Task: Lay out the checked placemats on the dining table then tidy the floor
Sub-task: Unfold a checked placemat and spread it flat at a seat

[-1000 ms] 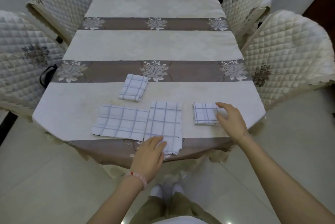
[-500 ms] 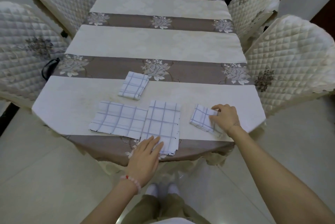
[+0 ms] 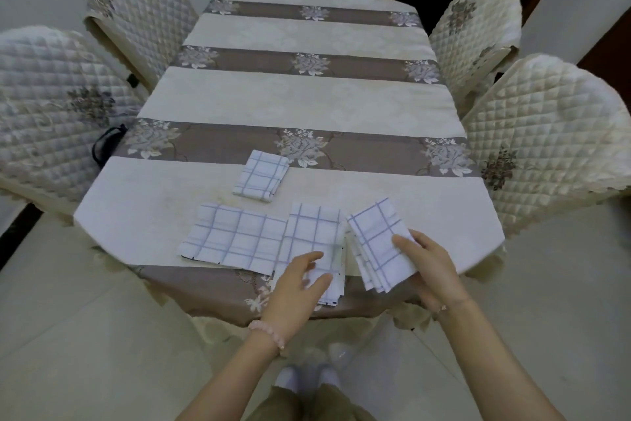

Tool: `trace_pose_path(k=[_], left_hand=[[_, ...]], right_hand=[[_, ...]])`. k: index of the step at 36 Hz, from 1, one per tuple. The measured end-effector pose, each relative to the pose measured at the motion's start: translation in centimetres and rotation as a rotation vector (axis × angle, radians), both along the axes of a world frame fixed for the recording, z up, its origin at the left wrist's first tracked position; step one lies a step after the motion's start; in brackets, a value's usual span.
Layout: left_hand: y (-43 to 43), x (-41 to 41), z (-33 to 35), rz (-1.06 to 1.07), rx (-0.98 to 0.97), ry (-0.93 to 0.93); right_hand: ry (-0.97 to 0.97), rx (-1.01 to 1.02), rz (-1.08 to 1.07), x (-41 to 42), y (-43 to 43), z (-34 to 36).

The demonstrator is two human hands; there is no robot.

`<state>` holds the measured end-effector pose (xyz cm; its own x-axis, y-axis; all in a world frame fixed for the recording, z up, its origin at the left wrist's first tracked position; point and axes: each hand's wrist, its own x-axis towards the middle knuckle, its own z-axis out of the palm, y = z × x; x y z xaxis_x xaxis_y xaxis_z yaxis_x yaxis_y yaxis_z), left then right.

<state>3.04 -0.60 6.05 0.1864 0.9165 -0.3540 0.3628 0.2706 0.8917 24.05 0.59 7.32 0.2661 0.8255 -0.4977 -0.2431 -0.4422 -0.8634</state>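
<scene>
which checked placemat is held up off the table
The folded placemat at near right, in the grip of the right hand; the other three lie flat on the table.

Two unfolded placemats side by side at the table's near edge, a folded one behind.
</scene>
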Motion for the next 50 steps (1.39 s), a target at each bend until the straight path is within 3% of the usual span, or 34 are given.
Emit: trace_pose_path(k=[3, 7, 12, 16, 20, 25, 30, 45, 50], left_hand=[[0.4, 0.9, 1.3, 0.003, -0.223, -0.274], [0.2, 1.4, 2.1, 0.141, -0.325, -0.457], [0.0, 1.0, 1.7, 0.302, -0.339, -0.446], [-0.6, 0.5, 1.7, 0.369, -0.260, -0.432], [-0.7, 0.1, 1.7, 0.396, -0.154, -0.362], [-0.9, -0.3, 2.0, 0.344, -0.072, -0.312], [-0.9, -0.7, 2.2, 0.343, -0.189, -0.399], [-0.4, -1.2, 1.4, 0.406, -0.220, -0.455], [0.7, -3.2, -0.1, 0.548, -0.160, -0.402]], right_hand=[[0.103, -0.023, 0.001, -2.0, -0.9, -0.4], [0.204, -0.049, -0.020, -4.0, -1.8, -1.1], [0.136, -0.070, 0.005, -5.6, -2.7, -1.2], [-0.219, -0.069, 0.071, -6.2, -3.3, -1.4], [-0.469, 0.113, 0.148, -6.9, -3.9, -1.1], [-0.289, 0.140, 0.251, -8.2, -3.7, 0.0], [-0.198, 0.141, 0.365, -9.1, -3.7, 0.6], [-0.278, 0.090, 0.299, -8.7, -3.3, -0.3], [-0.162, 0.026, 0.168, -7.6, -2.5, -0.3]])
